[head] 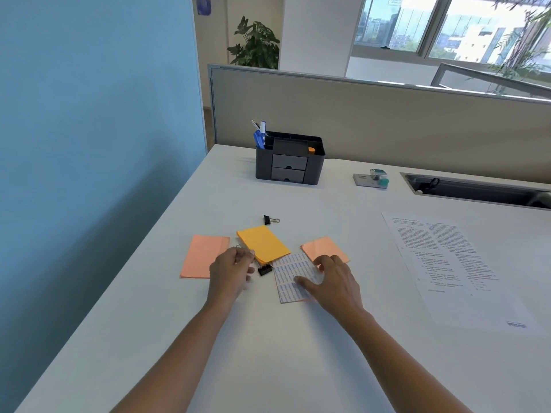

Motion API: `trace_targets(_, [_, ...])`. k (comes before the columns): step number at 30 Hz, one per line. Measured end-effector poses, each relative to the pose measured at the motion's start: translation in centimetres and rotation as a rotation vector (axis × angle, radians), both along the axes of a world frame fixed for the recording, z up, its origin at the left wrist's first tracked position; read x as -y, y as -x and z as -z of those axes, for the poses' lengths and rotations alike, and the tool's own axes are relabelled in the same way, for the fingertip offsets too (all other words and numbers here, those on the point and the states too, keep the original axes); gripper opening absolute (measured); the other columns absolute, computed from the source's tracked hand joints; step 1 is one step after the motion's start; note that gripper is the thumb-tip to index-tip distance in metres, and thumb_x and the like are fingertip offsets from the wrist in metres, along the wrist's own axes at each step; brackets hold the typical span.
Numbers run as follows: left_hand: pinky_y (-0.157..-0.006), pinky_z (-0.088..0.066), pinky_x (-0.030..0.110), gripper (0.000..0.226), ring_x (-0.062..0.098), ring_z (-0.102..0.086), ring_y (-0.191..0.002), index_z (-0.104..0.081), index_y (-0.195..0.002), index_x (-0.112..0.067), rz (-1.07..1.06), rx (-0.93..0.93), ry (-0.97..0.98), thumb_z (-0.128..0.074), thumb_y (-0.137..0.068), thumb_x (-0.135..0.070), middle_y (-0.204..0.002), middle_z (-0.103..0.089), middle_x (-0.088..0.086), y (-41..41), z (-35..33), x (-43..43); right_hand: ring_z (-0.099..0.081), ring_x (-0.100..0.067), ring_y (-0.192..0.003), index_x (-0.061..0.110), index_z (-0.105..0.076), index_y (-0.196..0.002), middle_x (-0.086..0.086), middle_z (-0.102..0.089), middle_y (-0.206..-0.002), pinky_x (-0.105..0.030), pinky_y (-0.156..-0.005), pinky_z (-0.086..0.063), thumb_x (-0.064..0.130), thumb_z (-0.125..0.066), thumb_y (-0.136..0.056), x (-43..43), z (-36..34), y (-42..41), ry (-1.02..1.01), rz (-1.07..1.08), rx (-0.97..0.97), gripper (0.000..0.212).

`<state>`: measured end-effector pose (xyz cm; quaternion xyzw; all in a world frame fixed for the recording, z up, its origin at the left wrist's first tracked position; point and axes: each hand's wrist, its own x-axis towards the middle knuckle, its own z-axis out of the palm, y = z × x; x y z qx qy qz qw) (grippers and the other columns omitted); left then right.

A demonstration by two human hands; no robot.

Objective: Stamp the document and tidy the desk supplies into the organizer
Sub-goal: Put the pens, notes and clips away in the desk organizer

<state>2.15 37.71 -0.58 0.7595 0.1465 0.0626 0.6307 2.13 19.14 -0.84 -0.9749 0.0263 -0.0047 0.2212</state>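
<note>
Head view: left hand (234, 269) curls round a wire-handled clip (238, 247) beside the yellow pad (262, 242); right hand (334, 278) rests flat, fingers relaxed, on the label sheet (287, 283). Organizer (289, 162) stands near the counter's (268, 353) far edge, document (453, 263) toward its right edge.

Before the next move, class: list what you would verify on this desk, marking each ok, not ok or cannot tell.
1. Organizer upright, drawers shut: ok.
2. Document flat and uncovered for stamping: ok.
3. Stamp free to pick up: ok.
4. Left hand has a grip on the near clip: cannot tell.
5. Right hand rests on the label sheet: ok.
6. Supplies put away: not ok; yellow pad and far clip lie loose.
</note>
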Motion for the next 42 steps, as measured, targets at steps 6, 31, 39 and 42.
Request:
trace_targets(6, [-0.078, -0.037, 0.024, 0.026, 0.022, -0.056, -0.1, -0.061, -0.107, -0.003, 0.08, 0.115, -0.579, -0.063, -0.086, -0.02, -0.106, -0.062, 0.009, -3.5, -1.3, -0.5, -0.043, -0.023, -0.11, 0.012, -0.039, -0.12, -0.005, -0.038, -0.119, -0.031, -0.082, -0.042, 0.052, -0.072, -0.071, -1.8, -0.3, 0.8, -0.001, -0.006, -0.026, 0.071])
trace_targets(31, [-0.071, -0.046, 0.035, 0.027, 0.033, -0.06, -0.085, -0.064, -0.098, -0.008, 0.166, 0.229, -1.052, -0.039, -0.096, -0.019, -0.091, -0.066, 0.015, -4.7, -5.4, -0.4, -0.057, -0.024, -0.097, 0.016, -0.037, -0.126, -0.008, -0.057, -0.113, -0.034, -0.076, -0.049, 0.014, -0.065, -0.084, -1.4, -1.4, -0.6, -0.661, 0.089, -0.17, 0.051])
trace_targets(39, [-0.064, -0.056, 0.033, 0.018, 0.024, -0.057, -0.08, -0.055, -0.076, -0.009, -0.048, 0.027, 0.238, -0.048, -0.092, -0.005, -0.081, -0.056, 0.008, -2.4, -5.7, -3.5, -0.052, -0.018, -0.096, 0.01, -0.052, -0.115, -0.004, -0.057, -0.1, -0.023, -0.067, -0.045, 0.015, -0.049, -0.095, -1.0, -3.4, -0.9, -1.248, 0.129, -0.26, 0.02])
trace_targets(42, [-0.046, -0.055, 0.022, 0.017, 0.018, -0.054, -0.07, -0.049, -0.074, -0.006, -0.102, -0.063, 0.567, -0.046, -0.091, -0.002, -0.081, -0.053, 0.01, -1.9, -5.6, -3.4, -0.049, -0.016, -0.096, 0.015, -0.053, -0.11, -0.002, -0.056, -0.098, -0.025, -0.069, -0.043, 0.016, -0.05, -0.095, -1.1, -3.5, -1.0, -1.371, 0.134, -0.27, 0.016])
